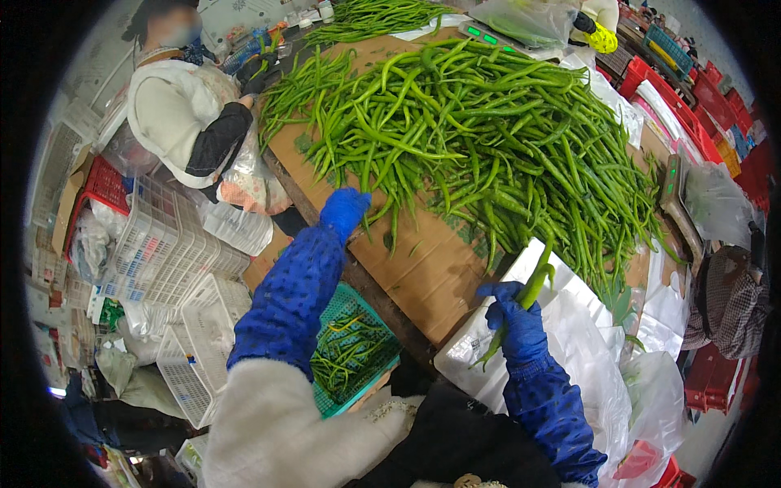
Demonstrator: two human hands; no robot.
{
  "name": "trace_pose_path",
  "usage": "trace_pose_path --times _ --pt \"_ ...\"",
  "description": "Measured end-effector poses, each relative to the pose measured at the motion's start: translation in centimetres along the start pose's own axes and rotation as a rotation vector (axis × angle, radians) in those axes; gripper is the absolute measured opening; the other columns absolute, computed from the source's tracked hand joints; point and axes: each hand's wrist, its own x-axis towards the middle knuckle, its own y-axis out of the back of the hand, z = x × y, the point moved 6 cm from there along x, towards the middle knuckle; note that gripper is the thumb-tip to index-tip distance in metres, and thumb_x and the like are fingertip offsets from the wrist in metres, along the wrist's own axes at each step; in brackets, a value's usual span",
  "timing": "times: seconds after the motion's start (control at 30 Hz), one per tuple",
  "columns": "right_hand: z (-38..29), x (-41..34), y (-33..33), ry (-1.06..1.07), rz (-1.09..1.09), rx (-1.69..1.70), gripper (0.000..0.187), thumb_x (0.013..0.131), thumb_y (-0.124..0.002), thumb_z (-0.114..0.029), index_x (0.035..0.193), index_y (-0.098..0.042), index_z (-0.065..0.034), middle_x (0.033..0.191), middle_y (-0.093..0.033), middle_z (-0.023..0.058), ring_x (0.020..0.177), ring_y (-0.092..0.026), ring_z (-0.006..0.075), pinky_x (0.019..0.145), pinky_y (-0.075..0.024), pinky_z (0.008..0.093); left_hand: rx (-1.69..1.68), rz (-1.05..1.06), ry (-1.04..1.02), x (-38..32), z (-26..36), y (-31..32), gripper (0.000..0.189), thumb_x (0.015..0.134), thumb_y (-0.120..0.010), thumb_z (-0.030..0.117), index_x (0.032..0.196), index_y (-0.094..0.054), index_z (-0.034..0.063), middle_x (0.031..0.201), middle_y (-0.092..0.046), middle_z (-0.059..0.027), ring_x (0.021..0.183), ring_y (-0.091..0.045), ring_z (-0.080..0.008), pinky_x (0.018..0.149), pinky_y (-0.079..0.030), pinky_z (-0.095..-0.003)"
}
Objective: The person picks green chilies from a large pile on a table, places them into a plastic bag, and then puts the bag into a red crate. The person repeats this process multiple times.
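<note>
My right hand (518,329), in a blue glove, grips one or more long green chili peppers (537,283). They stick out above and below the fist. Beneath it lie a white foam box lid or block (460,351) and clear plastic bags (579,341). My left hand (345,210), gloved in blue too, is at the near left edge of a large heap of green chili peppers (488,134). Its fingers are turned away from me, so whether they hold a pepper is hidden. The heap lies on a cardboard-covered table (415,274).
Below the table edge stands a teal plastic basket (360,396) holding some peppers. White crates (146,244) are stacked at left, beside a masked person (177,116). Digital scales (482,35) stand at the far side and a scale (671,177) at right. Other workers' gloved hands show there.
</note>
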Motion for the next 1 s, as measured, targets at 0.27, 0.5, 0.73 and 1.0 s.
trace_pose_path --times 0.27,0.5,0.73,1.0 --pt "-1.1 -0.4 -3.5 0.391 -0.277 -0.567 0.049 0.076 -0.060 0.006 0.123 -0.050 -0.0043 0.120 -0.056 0.0077 0.093 -0.055 0.0120 0.081 -0.0453 0.0258 -0.971 -0.772 0.053 -18.5 10.5 -6.4 0.022 0.085 -0.055 0.021 0.097 -0.063 0.0041 0.075 -0.061 -0.0056 0.061 -0.057 -0.0133 0.056 -0.046 -0.0244" --pt "-2.9 0.0 -1.5 0.140 -0.057 -0.074 0.029 0.085 -0.060 -0.019 0.108 -0.057 -0.0015 0.076 -0.056 0.0019 0.062 -0.049 0.0067 0.052 -0.0385 0.0192 -0.759 -0.598 -0.184 -12.2 14.7 -4.2 0.025 0.088 -0.058 0.026 0.097 -0.063 0.0034 0.085 -0.063 -0.0059 0.072 -0.059 -0.0109 0.066 -0.048 -0.0241" --pt "-4.1 -0.1 0.4 0.097 -0.041 0.286 0.033 0.090 -0.054 -0.029 0.103 -0.059 0.0005 0.089 -0.062 0.0073 0.062 -0.047 0.0084 0.053 -0.0399 0.0215 0.248 0.322 -0.398 6.1 11.0 2.5 0.020 0.079 -0.055 0.008 0.099 -0.061 0.0070 0.107 -0.057 -0.0174 0.096 -0.055 -0.0351 0.081 -0.046 -0.0390" --pt "-2.1 0.3 0.1 0.042 0.062 0.274 0.023 0.081 -0.065 -0.022 0.093 -0.054 -0.0050 0.094 -0.061 0.0111 0.068 -0.055 0.0132 0.060 -0.0470 0.0259 0.066 -0.122 -0.478 -9.1 13.6 -0.5 0.018 0.083 -0.057 0.016 0.098 -0.060 0.0068 0.085 -0.060 -0.0156 0.078 -0.060 -0.0310 0.066 -0.046 -0.0380"
